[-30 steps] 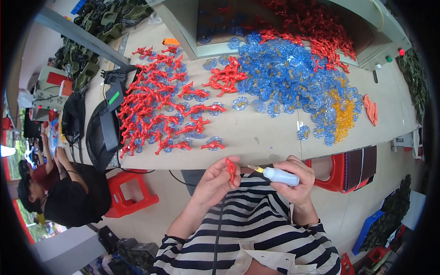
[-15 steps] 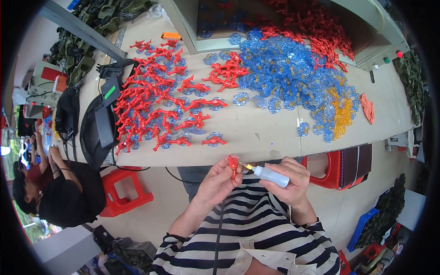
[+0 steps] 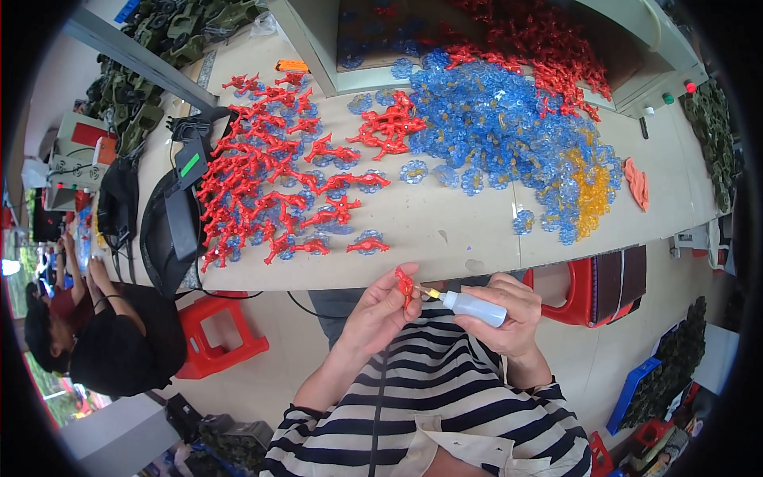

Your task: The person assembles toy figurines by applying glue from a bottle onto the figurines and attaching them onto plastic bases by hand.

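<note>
Your left hand pinches a red figure; your right hand grips a bottle, its nozzle now closer, seemingly within working reach.

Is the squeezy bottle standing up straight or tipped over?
Tipped: the pale squeezy bottle is held slanting sideways in the right hand, its yellow nozzle pointing toward the red figure in the left hand.

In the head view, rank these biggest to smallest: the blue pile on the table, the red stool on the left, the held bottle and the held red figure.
As they look there:
1. Blue pile
2. Red stool
3. Bottle, partly covered
4. Red figure, partly covered
</note>
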